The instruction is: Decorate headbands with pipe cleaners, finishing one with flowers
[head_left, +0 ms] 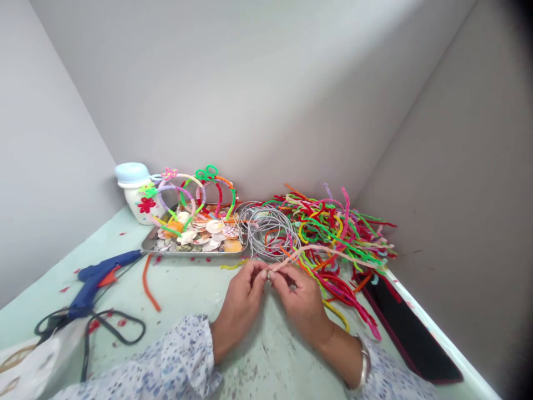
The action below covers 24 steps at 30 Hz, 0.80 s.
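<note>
Your left hand [240,305] and right hand [297,300] meet just above the surface [266,355], their fingers [262,272] drawn narrow and pinching one end of a pale pink pipe cleaner [320,250]. Whatever else sits in that pinch is too small to tell. The pipe cleaner runs rightward from your fingers, across a heaped pile of multicoloured pipe cleaners [333,222]. A yellow pipe cleaner [337,314] curves just beside your right hand, and a bundle of silver wire hoops [266,233] lies just ahead of your hands. To the left of the hoops, a metal tray [195,253] holds seashells [208,233], with pipe-cleaner-wrapped headbands [179,189] standing over it and a white jar with a blue lid [135,194] behind them. Further left lie a blue glue gun [94,283], its black cord [112,328], and a loose orange pipe cleaner [147,283]. A dark tablet or phone [412,328] lies at the right edge.
</note>
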{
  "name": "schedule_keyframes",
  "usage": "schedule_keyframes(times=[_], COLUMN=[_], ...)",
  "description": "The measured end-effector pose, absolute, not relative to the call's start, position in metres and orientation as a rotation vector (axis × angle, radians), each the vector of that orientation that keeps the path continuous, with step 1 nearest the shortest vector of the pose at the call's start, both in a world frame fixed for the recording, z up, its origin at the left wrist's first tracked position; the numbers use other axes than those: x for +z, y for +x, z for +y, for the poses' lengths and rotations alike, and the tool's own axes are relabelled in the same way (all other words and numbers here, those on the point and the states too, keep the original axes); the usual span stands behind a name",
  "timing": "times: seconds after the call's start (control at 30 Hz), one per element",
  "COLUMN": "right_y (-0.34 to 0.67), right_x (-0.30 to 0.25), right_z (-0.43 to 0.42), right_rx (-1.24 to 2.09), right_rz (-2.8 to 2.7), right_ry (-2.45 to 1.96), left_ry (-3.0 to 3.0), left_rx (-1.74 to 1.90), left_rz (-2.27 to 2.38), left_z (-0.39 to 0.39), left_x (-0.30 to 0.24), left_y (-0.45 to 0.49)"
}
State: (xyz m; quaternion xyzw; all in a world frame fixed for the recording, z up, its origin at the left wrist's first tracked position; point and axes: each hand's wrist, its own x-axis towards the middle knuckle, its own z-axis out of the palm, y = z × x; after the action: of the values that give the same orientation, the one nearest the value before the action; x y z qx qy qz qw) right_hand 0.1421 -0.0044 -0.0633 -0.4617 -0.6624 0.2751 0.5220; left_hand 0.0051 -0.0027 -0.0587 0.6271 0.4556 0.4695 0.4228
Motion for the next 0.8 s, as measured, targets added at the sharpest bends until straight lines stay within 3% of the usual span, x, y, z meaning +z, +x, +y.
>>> schedule_keyframes(times=[0.33, 0.8], right_y=[0.1437, 0.1427], right_x=[-0.0715, -0.0652], right_z=[-0.0052, -0.0054], right_rx=[0.641, 0.446], right_rz=[-1.675, -1.818], right_ry=[-1.054, -0.973], left_ry=[1.82, 1.711], left_rx=[1.017, 1.15], left_rz=[1.34, 1.392], left_z=[0.0, -0.0021], left_x=[-0.0581, -0.0579], left_y=[0.0035, 0.0045])
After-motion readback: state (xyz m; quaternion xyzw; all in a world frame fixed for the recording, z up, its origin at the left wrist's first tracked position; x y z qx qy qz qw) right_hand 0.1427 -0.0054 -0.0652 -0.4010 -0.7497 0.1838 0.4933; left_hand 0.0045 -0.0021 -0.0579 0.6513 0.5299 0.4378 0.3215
